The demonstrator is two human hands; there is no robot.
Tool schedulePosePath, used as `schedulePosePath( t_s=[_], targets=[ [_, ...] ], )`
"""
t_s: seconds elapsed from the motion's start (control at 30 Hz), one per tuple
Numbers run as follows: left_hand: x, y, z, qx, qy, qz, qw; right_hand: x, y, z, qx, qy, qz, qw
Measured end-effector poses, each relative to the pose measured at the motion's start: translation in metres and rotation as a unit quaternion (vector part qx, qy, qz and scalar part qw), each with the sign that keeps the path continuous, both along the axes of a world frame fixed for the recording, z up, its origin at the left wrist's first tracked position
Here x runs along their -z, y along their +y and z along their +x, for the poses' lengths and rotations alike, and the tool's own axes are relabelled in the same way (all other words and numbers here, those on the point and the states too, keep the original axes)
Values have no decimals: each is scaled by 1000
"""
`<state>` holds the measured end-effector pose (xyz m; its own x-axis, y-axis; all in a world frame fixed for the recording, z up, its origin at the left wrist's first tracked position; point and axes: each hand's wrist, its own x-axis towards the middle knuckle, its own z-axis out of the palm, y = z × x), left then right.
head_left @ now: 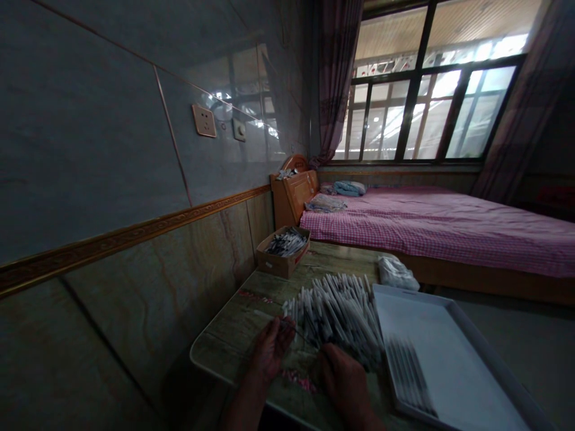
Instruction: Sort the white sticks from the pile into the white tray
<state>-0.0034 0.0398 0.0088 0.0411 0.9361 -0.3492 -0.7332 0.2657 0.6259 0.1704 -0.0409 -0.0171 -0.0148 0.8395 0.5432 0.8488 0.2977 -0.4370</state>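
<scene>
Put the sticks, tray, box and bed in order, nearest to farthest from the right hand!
From the right hand:
1. Sticks, straight ahead
2. Tray, to the right
3. Box, ahead and left
4. Bed, far ahead

No words, numbers or brands can be read anywhere in the view. The heap of slim white tubes (332, 317) at lower centre shows no legible print. A small pale label (268, 264) on the brown cardboard box (282, 260) is too small to read, and the beige wall socket plate (203, 120) at upper left bears no legible marking.
</scene>
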Motion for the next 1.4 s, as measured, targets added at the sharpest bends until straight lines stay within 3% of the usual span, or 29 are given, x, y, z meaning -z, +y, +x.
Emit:
schedulePosePath(
  t_s=[0.53,0.9,1.0,1.17,1.4],
  targets=[
    [0,1,5,-31,13,-4,999,0,-1,2,-3,-1,-2,1000],
    [8,-9,9,0,95,83,992,4,3,1,-6,38,-10,999],
    [11,-17,14,39,139,88,986,3,3,2,-36,92,-20,995],
    [17,-36,23,209,163,81,961,-2,0,4,-74,245,-107,961],
    [13,-44,15,297,182,82,934,-11,3,4,-74,323,-195,923]
  ],
)
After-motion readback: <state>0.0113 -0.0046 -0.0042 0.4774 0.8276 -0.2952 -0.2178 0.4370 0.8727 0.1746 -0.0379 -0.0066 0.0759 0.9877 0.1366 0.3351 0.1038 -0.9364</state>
